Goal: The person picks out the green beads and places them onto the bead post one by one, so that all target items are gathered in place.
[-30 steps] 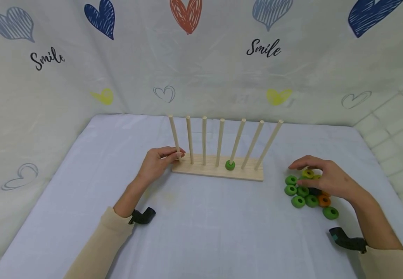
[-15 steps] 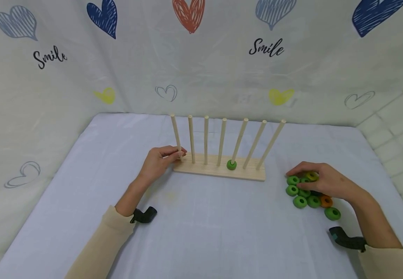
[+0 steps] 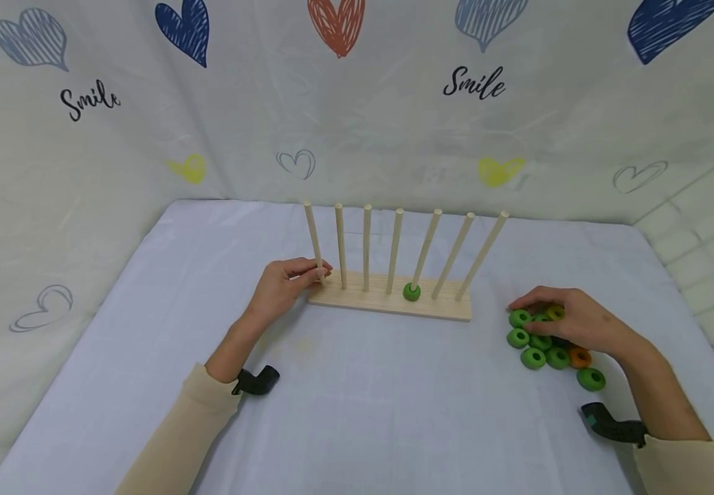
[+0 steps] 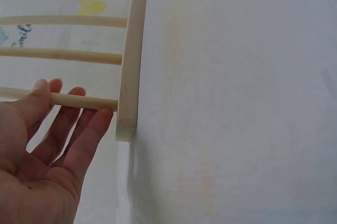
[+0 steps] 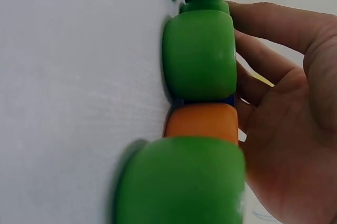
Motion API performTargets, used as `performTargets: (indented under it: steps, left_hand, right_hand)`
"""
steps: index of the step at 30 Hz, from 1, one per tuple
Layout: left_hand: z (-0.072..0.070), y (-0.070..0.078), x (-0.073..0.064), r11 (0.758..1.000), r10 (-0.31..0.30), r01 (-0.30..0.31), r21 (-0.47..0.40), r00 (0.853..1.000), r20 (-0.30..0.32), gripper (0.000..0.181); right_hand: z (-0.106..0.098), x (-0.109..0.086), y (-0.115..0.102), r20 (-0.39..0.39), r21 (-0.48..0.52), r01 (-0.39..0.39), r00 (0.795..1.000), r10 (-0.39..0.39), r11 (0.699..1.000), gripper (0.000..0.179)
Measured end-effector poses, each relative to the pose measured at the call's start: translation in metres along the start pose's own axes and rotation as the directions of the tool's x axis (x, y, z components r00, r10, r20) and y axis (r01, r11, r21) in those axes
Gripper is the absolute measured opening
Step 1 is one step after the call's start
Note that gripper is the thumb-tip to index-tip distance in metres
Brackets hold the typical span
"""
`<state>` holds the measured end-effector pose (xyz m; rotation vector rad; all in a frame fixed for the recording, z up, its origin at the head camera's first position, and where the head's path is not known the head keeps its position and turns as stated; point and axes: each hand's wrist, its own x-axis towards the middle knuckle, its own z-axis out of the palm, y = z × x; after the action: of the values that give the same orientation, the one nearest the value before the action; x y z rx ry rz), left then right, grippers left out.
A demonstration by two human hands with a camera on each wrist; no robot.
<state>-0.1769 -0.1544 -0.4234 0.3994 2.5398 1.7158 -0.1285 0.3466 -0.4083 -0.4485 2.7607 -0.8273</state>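
A pale wooden peg board with several upright pegs stands on the table, a green bead at the foot of one peg. My left hand pinches the leftmost peg near its base, thumb on one side and fingers on the other. To the right, my right hand reaches over a cluster of beads. Its thumb and forefinger close around a green bead at the cluster's far left corner. In the right wrist view, nearer green beads hide part of the fingertips.
Beside that hand lie more green beads, an orange bead and a yellow bead. One green bead sits apart at the front. A white cloth covers the table; a heart-patterned curtain hangs behind.
My right hand has lowered onto the beads, its thumb and forefinger coming in around the green one. The left hand keeps its hold on the peg. The head view has shifted slightly.
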Motion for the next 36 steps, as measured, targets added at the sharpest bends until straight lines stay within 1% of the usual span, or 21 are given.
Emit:
performTargets:
  steps: [4,10,14,18,25,27,29,33,36]
  left_hand:
    - [0.0,-0.001,0.0,1.0,-0.004,0.004,0.004,1.0,-0.011,0.022]
    - [0.001,0.0,-0.001,1.0,-0.014,0.013,-0.016,1.0,-0.011,0.022]
    - [0.0,0.001,-0.001,1.0,-0.023,0.023,-0.003,1.0,-0.019,0.022]
    - [0.0,0.001,-0.001,1.0,-0.026,0.026,0.008,1.0,-0.018,0.021]
    - [0.0,-0.001,-0.001,1.0,-0.021,0.021,0.001,1.0,-0.004,0.02]
    - [0.0,-0.001,0.0,1.0,-0.018,0.018,0.002,1.0,-0.004,0.021]
    - [-0.001,-0.001,0.001,1.0,-0.016,0.016,0.012,1.0,-0.006,0.021]
    - [-0.001,0.0,0.002,0.999,-0.029,0.029,0.022,1.0,-0.012,0.02]
    - [-0.001,-0.001,0.001,0.999,-0.035,0.035,0.018,0.999,-0.008,0.02]
  right_hand:
    - [-0.001,0.001,-0.002,0.006,-0.003,-0.027,1.0,0.027,1.0,0.029]
    - [-0.001,0.003,-0.002,-0.022,0.0,-0.02,1.0,0.02,1.0,0.03]
    - [-0.004,0.004,-0.005,-0.047,0.006,-0.055,0.997,0.056,0.998,0.033]
    - [-0.006,0.005,-0.009,-0.054,0.019,-0.092,0.994,0.093,0.996,0.036]
    - [-0.005,0.005,-0.012,-0.081,0.051,-0.074,0.994,0.078,0.996,0.02]
    - [-0.004,0.006,-0.013,-0.085,0.054,-0.067,0.994,0.072,0.996,0.019]
    - [-0.003,0.007,-0.014,-0.081,0.051,-0.073,0.994,0.077,0.996,0.022]
    - [-0.002,0.006,-0.011,-0.065,0.049,-0.098,0.993,0.101,0.994,0.025]
    - [-0.001,0.004,-0.008,-0.054,0.058,-0.086,0.995,0.089,0.995,0.025]
